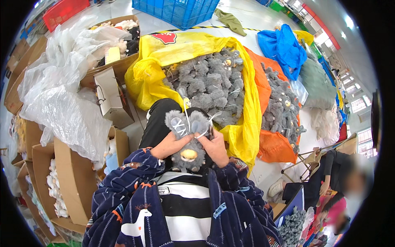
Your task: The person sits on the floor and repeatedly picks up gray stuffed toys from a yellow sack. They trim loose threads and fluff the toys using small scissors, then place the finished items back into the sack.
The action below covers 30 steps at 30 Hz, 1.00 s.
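Note:
A grey plush toy (198, 155) with a yellowish muzzle lies on my lap, its two feet with grey sole pads pointing away from me. My left hand (169, 146) grips its left side, thumb near the base of the foot pad. From the other side my right hand (216, 148) closes on the toy, thumb and fingers at the other foot. A thin white cord (189, 119) runs up between the feet and passes by both thumbs. White strands cross the left pad. Whether the cord is knotted I cannot tell.
Ahead stands a yellow sack (247, 111) full of grey plush toys (212, 88), beside an orange sack (275, 145) of similar ones. Cardboard boxes (74, 177) and clear plastic sheeting (61, 103) crowd the left. A blue crate (175, 14) sits far ahead; another person (341, 168) is at right.

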Each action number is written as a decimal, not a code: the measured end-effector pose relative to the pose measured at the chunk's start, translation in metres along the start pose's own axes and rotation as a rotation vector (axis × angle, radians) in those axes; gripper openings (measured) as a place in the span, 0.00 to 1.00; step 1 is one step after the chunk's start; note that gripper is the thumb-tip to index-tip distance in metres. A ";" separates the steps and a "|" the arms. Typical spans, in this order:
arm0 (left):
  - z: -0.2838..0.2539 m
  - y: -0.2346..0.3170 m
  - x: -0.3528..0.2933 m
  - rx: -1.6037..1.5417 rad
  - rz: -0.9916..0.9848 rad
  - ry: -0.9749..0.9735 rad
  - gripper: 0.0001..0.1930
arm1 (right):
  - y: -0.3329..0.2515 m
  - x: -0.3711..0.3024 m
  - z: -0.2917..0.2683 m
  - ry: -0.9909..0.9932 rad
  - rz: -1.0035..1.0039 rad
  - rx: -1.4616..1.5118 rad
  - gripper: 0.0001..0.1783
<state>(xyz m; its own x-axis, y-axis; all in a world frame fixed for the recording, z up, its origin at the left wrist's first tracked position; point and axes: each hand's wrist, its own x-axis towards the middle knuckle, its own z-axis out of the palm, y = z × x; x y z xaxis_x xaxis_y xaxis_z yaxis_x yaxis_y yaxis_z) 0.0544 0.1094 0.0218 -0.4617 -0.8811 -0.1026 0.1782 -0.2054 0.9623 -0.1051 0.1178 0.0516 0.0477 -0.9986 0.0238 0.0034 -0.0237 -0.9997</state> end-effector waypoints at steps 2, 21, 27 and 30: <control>-0.006 -0.005 0.003 0.128 0.109 0.011 0.17 | 0.001 -0.004 0.000 0.023 0.065 0.027 0.12; -0.022 0.004 -0.007 0.305 0.331 0.071 0.14 | 0.010 -0.003 0.002 -0.090 0.020 0.099 0.19; 0.002 0.014 -0.016 0.111 0.118 0.106 0.17 | 0.003 -0.011 -0.013 -0.041 0.170 0.205 0.18; 0.012 -0.005 -0.032 0.100 0.052 -0.164 0.21 | 0.009 -0.011 -0.014 0.032 0.098 0.394 0.18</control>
<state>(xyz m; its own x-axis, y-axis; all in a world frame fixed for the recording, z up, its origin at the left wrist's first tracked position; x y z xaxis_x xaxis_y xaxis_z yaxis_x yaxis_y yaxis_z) 0.0576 0.1436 0.0233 -0.5913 -0.8062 -0.0174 0.1219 -0.1106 0.9864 -0.1196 0.1276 0.0428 0.0356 -0.9963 -0.0778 0.3836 0.0855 -0.9195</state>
